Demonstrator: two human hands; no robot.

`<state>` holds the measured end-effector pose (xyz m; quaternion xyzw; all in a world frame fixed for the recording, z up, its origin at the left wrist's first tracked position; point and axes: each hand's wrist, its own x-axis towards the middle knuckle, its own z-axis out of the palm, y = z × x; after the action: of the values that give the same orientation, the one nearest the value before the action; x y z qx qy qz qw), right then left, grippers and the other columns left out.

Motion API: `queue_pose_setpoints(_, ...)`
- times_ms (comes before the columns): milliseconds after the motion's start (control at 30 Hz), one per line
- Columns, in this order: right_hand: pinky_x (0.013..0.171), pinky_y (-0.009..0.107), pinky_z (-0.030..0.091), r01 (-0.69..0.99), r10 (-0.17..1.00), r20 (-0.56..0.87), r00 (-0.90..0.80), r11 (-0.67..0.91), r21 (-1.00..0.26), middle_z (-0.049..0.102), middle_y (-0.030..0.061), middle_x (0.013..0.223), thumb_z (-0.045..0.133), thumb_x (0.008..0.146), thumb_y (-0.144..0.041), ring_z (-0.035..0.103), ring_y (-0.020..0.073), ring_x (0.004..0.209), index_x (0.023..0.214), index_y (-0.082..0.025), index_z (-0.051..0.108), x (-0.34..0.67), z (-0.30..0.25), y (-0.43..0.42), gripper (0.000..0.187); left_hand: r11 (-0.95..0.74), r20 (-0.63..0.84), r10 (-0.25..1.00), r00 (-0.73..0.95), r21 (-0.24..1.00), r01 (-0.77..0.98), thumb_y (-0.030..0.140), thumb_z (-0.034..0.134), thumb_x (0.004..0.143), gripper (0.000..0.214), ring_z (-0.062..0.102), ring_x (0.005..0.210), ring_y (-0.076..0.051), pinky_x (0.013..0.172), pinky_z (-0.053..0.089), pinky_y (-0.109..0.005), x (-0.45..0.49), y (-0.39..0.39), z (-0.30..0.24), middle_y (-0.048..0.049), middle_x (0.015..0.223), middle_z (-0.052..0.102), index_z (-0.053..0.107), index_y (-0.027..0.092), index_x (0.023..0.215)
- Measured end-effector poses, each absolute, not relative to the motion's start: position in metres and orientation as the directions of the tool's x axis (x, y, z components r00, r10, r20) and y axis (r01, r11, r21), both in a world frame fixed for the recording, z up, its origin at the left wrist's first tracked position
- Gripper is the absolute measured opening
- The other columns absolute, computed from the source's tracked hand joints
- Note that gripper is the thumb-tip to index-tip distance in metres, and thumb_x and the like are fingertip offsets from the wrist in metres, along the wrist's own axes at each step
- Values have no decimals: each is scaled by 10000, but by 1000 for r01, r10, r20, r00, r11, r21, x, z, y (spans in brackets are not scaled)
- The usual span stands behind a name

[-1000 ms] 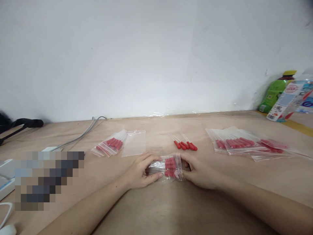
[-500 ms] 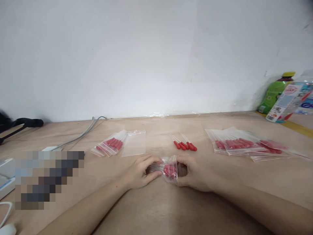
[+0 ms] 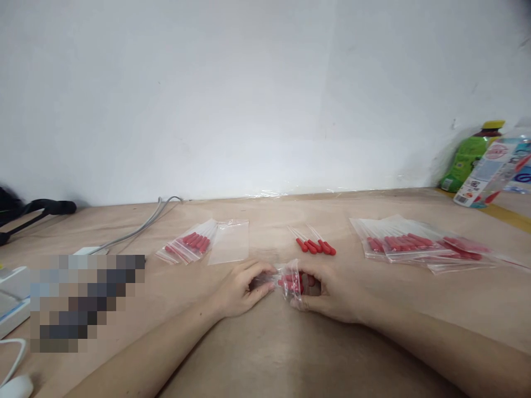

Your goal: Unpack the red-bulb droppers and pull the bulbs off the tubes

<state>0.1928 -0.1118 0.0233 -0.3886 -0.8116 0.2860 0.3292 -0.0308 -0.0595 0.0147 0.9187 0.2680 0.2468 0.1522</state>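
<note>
The left hand (image 3: 244,290) closed round the clear ends of red-tipped sticks (image 3: 289,281); the right hand (image 3: 334,293) gripped the rim of a clear bag (image 3: 287,294) around their red ends, between both hands. A hard pull could have torn the crumpled film, or a slack left grip spilled the sticks. Beyond lay loose sticks (image 3: 316,246), with filled bags (image 3: 409,243) to the right

No words, brands or numbers can be read at the worktop's (image 3: 257,359) far right corner, where a clear bottle (image 3: 501,181) carries a white label (image 3: 486,167) with a round red stamp (image 3: 497,152) and dark characters (image 3: 475,184), a green bottle (image 3: 461,165) a small pale panel (image 3: 447,183); blue print (image 3: 523,177) beside them is equally illegible.
</note>
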Motion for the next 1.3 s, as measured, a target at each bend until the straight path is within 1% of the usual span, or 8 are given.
queue_pose_setpoints(267, 604, 222, 374, 530, 793, 464, -394, 608, -590, 571, -22, 719, 540, 707, -113, 486, 103, 644, 873, -223, 624, 191, 12, -106, 216, -789, 370, 597, 711, 429, 439, 272, 522, 822, 228, 550, 770, -142, 676, 439, -253, -31, -59, 12, -49, 908, 604, 545, 189, 1033)
queue_pose_setpoints(467, 506, 204, 353, 482, 899, 251, -358, 408, -775, 556, -30, 645, 548, 723, -201, 457, 82, 550, 808, -207, 631, 201, 19, -104, 119, -770, 351, 622, 700, 436, 466, 306, 516, 825, 248, 540, 712, -125, 639, 433, -237, -32, -59, 12, -39, 879, 602, 547, 188, 1041)
queue_pose_setpoints(700, 531, 229, 416, 188, 955, -53, -290, 2, -982, 553, -30, 592, 636, 675, -311, 508, 87, 534, 862, -161, 599, 212, 18, -94, 242, -772, 351, 618, 703, 443, 456, 283, 522, 821, 244, 554, 752, -134, 670, 445, -250, -33, -58, 14, -51, 924, 610, 547, 183, 1041)
queue_pose_setpoints(800, 547, 233, 427, 130, 960, -81, -267, -47, -990, 563, -29, 579, 661, 651, -323, 510, 80, 525, 832, -149, 602, 219, 26, -90, 258, -779, 367, 609, 703, 445, 443, 265, 521, 822, 218, 553, 780, -137, 690, 442, -251, -34, -57, 15, -52, 924, 609, 555, 178, 1019)
queue_pose_setpoints(900, 543, 214, 419, 203, 977, -64, -204, -22, -979, 608, 1, 656, 667, 642, -305, 518, 76, 560, 802, -141, 617, 233, 42, -88, 235, -794, 366, 587, 722, 436, 424, 255, 510, 830, 189, 547, 776, -141, 684, 436, -253, -35, -55, 15, -54, 868, 605, 575, 170, 985)
queue_pose_setpoints(1067, 525, 220, 436, 281, 998, 38, -44, 49, -958, 637, 23, 681, 658, 649, -337, 531, 93, 560, 799, -156, 618, 268, 70, -83, 239, -799, 363, 576, 733, 440, 410, 239, 497, 836, 166, 537, 772, -144, 685, 430, -260, -35, -54, 15, -59, 847, 598, 587, 164, 953)
queue_pose_setpoints(1200, 569, 243, 467, 421, 914, 350, 205, 240, -875, 653, 37, 775, 639, 667, -355, 562, 115, 624, 837, -176, 612, 287, 66, -72, 248, -798, 360, 577, 733, 439, 413, 237, 500, 831, 162, 533, 762, -143, 678, 429, -261, -33, -54, 16, -59, 840, 597, 588, 159, 942)
queue_pose_setpoints(1300, 641, 275, 483, 630, 774, 586, 239, 335, -700, 650, 35, 774, 606, 689, -319, 585, 136, 664, 855, -182, 618, 288, 44, -64, 216, -795, 352, 581, 733, 439, 419, 241, 496, 832, 167, 534, 759, -144, 675, 429, -262, -33, -54, 16, -58, 837, 598, 590, 162, 944)
